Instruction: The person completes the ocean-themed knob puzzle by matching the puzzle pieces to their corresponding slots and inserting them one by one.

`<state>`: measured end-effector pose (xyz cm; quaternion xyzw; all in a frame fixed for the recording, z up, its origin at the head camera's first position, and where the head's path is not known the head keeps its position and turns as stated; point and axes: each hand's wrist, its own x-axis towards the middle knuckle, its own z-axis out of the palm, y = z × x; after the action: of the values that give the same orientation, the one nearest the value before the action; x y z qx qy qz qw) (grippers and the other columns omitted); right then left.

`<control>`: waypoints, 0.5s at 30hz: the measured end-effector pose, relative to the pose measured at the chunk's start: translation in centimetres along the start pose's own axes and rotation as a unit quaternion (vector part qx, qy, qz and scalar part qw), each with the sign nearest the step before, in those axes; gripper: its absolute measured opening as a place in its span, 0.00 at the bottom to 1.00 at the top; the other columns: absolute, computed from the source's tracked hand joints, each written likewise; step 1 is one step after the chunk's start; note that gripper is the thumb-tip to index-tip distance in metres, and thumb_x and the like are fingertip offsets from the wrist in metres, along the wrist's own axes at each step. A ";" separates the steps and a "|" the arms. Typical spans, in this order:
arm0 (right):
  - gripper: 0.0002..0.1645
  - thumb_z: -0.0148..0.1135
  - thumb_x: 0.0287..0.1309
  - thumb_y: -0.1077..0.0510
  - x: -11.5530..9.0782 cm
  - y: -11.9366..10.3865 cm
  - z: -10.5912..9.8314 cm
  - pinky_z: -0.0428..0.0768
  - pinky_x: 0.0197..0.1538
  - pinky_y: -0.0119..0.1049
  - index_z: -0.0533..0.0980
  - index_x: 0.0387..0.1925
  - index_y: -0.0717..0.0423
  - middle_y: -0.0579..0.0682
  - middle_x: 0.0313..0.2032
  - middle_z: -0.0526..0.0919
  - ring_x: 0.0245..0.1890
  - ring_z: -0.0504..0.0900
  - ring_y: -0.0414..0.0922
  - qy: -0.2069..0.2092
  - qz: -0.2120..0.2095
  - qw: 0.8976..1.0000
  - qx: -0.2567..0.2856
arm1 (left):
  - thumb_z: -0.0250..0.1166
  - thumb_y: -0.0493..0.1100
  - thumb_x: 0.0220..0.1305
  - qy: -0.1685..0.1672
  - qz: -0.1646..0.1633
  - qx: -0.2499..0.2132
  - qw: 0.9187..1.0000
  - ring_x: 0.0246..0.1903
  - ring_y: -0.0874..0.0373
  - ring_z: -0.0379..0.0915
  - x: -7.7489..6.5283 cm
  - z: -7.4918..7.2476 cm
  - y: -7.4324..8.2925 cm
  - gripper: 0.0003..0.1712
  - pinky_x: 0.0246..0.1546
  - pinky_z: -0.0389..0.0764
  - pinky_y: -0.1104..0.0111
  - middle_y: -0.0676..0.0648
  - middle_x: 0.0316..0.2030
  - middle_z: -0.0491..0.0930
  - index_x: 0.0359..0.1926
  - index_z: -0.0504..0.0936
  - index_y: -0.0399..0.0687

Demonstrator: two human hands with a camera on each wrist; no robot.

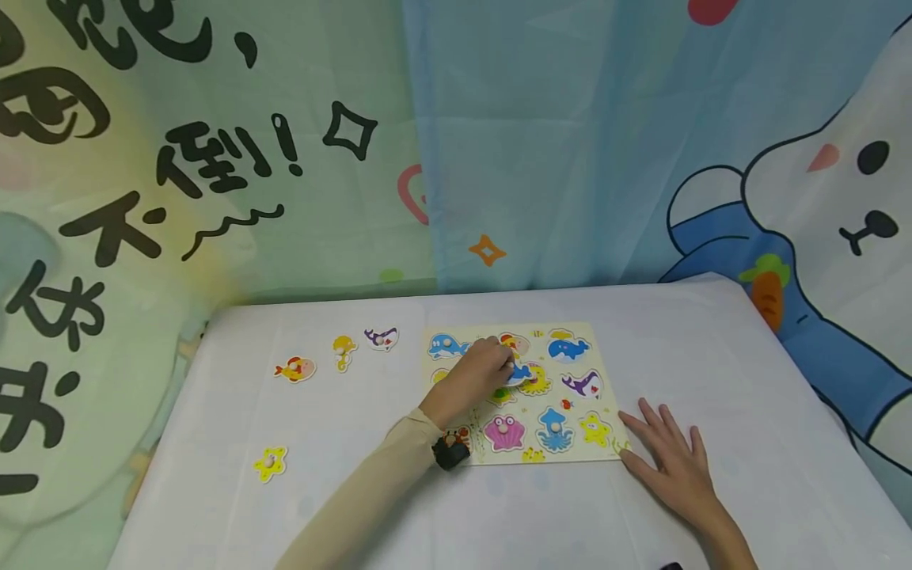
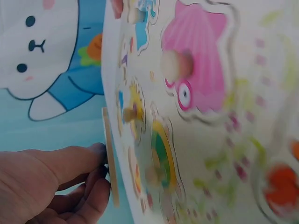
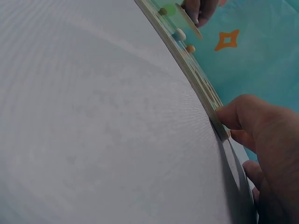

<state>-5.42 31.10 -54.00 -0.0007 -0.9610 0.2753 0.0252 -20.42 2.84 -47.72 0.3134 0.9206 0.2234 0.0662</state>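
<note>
My left hand (image 1: 479, 376) is over the middle of a pale yellow knobbed puzzle board (image 1: 580, 443). It pinches a blue puzzle piece (image 1: 522, 374), partly covered by the fingers. Seen edge-on in the left wrist view, the thin wooden piece (image 2: 110, 163) stands off the board's face. Spread out, my right hand (image 1: 677, 467) rests at the board's near right corner. Its thumb (image 3: 226, 114) touches the board's edge in the right wrist view. On the board, a pink shell piece (image 1: 504, 433) and a blue octopus piece (image 1: 556, 431) lie below the left hand.
Left of the board, a fish piece (image 1: 295, 369), a seahorse piece (image 1: 343, 352), a purple whale piece (image 1: 381, 339) and a yellow starfish piece (image 1: 271, 464) lie on the white-covered table (image 1: 342, 412). A printed curtain (image 1: 527, 158) hangs behind the table.
</note>
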 end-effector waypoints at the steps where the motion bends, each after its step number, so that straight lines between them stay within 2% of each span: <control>1: 0.32 0.60 0.58 0.44 0.0 0.0 0.0 0.22 0.69 0.66 0.71 0.63 0.52 0.66 0.71 0.58 0.76 0.39 0.61 0.002 -0.001 1.000 0.000 | 0.58 0.40 0.69 -0.002 0.002 0.003 1.000 0.32 0.60 0.67 0.5 0.2 0.2 0.08 0.37 0.68 0.74 0.49 0.34 0.80 0.38 0.84 0.44; 5: 0.32 0.60 0.58 0.45 0.1 0.0 0.0 0.22 0.69 0.67 0.71 0.62 0.53 0.66 0.71 0.58 0.76 0.40 0.61 0.007 -0.005 1.000 0.001 | 0.58 0.40 0.69 -0.014 0.003 0.004 1.000 0.33 0.60 0.66 2.4 0.9 1.2 0.08 0.36 0.66 0.75 0.50 0.34 0.80 0.37 0.83 0.46; 11: 0.33 0.60 0.58 0.44 0.0 0.0 0.0 0.22 0.69 0.66 0.71 0.62 0.53 0.66 0.71 0.58 0.76 0.40 0.60 0.006 -0.002 1.000 -0.001 | 0.57 0.41 0.70 -0.045 -0.004 -0.010 0.999 0.32 0.61 0.66 5.1 1.8 2.4 0.08 0.35 0.65 0.75 0.52 0.28 0.74 0.33 0.81 0.47; 15: 0.33 0.60 0.59 0.44 0.0 0.1 -0.1 0.22 0.69 0.66 0.71 0.62 0.53 0.66 0.71 0.58 0.76 0.40 0.61 0.003 -0.002 1.000 0.003 | 0.57 0.42 0.70 -0.060 -0.023 -0.010 0.998 0.33 0.62 0.67 6.7 2.3 3.1 0.07 0.34 0.67 0.76 0.53 0.29 0.73 0.35 0.79 0.48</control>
<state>-5.45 31.21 -53.99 0.0004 -0.9602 0.2777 0.0288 -23.46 9.95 -48.22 0.3044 0.9196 0.2119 0.1294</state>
